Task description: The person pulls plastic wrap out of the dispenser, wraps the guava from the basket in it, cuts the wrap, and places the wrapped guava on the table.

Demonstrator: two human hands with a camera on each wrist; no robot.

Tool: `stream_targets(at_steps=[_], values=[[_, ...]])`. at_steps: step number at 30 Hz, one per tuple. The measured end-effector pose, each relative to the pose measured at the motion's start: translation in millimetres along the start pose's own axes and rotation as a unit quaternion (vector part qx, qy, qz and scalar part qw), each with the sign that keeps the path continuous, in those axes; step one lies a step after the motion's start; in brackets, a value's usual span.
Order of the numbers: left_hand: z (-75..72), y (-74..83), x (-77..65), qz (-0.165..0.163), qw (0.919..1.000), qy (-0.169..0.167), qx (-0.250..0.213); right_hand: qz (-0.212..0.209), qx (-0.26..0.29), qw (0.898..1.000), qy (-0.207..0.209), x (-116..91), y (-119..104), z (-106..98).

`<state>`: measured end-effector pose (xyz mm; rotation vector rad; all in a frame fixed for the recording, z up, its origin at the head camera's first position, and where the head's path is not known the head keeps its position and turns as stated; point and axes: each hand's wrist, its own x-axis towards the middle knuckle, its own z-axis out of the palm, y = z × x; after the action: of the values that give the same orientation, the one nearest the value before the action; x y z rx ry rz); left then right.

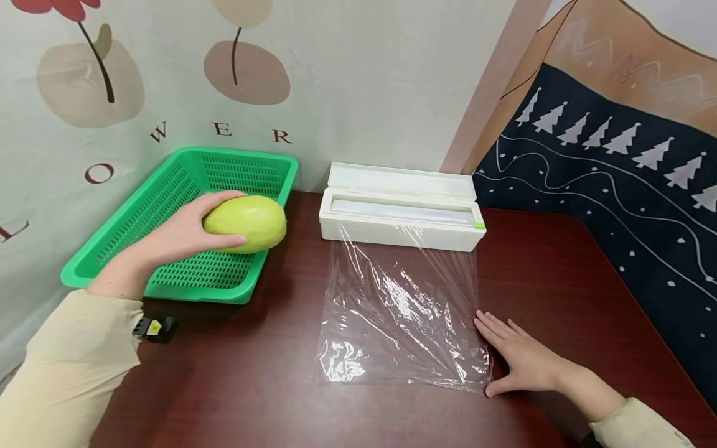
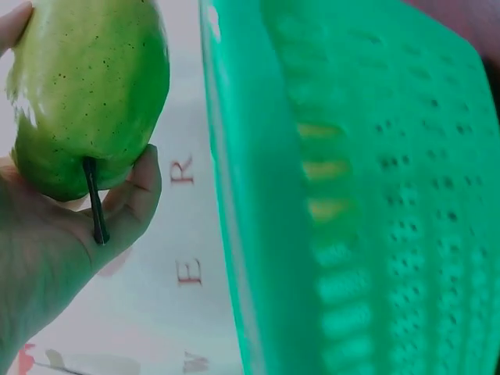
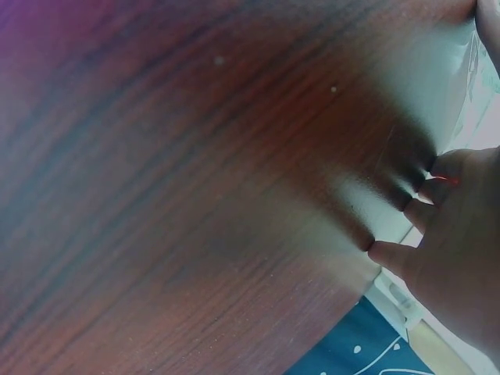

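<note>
My left hand point(image 1: 182, 229) grips a yellow-green pear point(image 1: 254, 223), thumb on the near side, above the right part of a green plastic basket point(image 1: 246, 292). In the left wrist view the speckled pear point(image 2: 94, 86) shows a dark stem pointing toward the palm of the hand point(image 2: 55, 242). A sheet of clear cling film point(image 1: 398, 323) lies on the table, drawn out from a white dispenser box point(image 1: 403, 233) with its lid up. Against the film's right edge my right hand point(image 1: 523, 358) rests with fingers spread. The right wrist view shows its fingertips point(image 3: 383, 251) touching the tabletop.
The dark reddish wooden table point(image 1: 235, 386) carries everything. Behind it hangs a pale cloth point(image 1: 358, 81) with printed letters and flowers. At the right is a dark blue cloth point(image 1: 594, 193) with white trees. A small black device point(image 1: 154, 328) sits at the left wrist.
</note>
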<state>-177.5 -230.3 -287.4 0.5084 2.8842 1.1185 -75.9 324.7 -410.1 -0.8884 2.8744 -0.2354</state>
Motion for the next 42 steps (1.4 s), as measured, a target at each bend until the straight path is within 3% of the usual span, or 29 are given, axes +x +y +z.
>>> stream_targets(at_steps=[7,14,23,33,37,42], values=[[14.9,24.2,14.1,0.028,0.9993,-0.018,-0.02,-0.002,-0.005,1.0,0.005,-0.5,-0.1,0.4],[34.5,50.4,25.4,0.051,0.9982,-0.031,-0.005,0.004,0.004,1.0,-0.004,-0.8,0.4,-0.1],[62.8,74.1,41.0,0.083,0.9946,-0.059,-0.022,0.0,0.012,1.0,-0.005,1.0,-0.4,-1.4],[117.3,94.5,54.7,0.135,0.9846,-0.089,-0.066,0.013,0.018,1.0,-0.02,3.1,-0.2,-3.1],[142.2,98.8,55.6,0.138,0.9817,-0.108,-0.076,0.009,0.017,1.0,-0.016,2.5,1.0,-2.0],[172.9,96.1,55.2,0.128,0.982,-0.128,-0.053,0.008,0.015,1.0,-0.014,2.7,0.4,-2.8]])
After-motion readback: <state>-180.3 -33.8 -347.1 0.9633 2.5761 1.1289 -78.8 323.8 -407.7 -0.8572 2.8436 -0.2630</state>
